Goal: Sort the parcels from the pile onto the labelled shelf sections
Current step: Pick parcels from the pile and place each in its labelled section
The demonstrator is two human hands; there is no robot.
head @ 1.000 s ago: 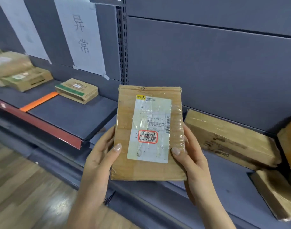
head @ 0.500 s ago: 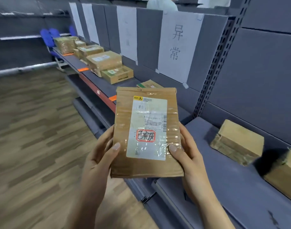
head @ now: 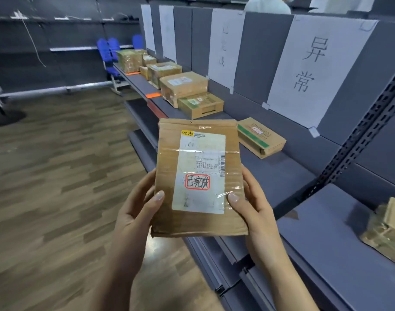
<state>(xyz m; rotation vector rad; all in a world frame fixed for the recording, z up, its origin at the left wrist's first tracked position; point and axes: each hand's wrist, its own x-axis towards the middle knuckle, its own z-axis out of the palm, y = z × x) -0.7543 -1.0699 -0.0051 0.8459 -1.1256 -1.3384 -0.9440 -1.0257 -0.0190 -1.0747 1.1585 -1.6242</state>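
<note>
A flat brown parcel (head: 167,173) with a white shipping label and a red-framed handwritten mark is held upright in front of me. My left hand (head: 136,209) grips its left edge, thumb on the front. Gripping the right edge is my right hand (head: 255,207), thumb on the label's lower corner. Behind it runs the grey shelf (head: 279,169) with paper signs (head: 304,66) taped to the back panel. One small green-striped box (head: 259,136) lies under the nearest sign. Two boxes (head: 192,90) lie under the sign beyond it (head: 222,47).
Orange tape strips (head: 153,95) divide the shelf into sections. More boxes (head: 133,60) sit at the far end. A taped parcel (head: 387,232) lies on the lower shelf at right. Wooden floor (head: 57,176) lies to the left. Blue chairs (head: 109,50) stand far back. A person (head: 267,5) is behind the shelving.
My view has swung left along the shelf; the sorted sections and far boxes now show, and the pile at right has mostly left the frame. Both hands keep the same hold on the parcel.
</note>
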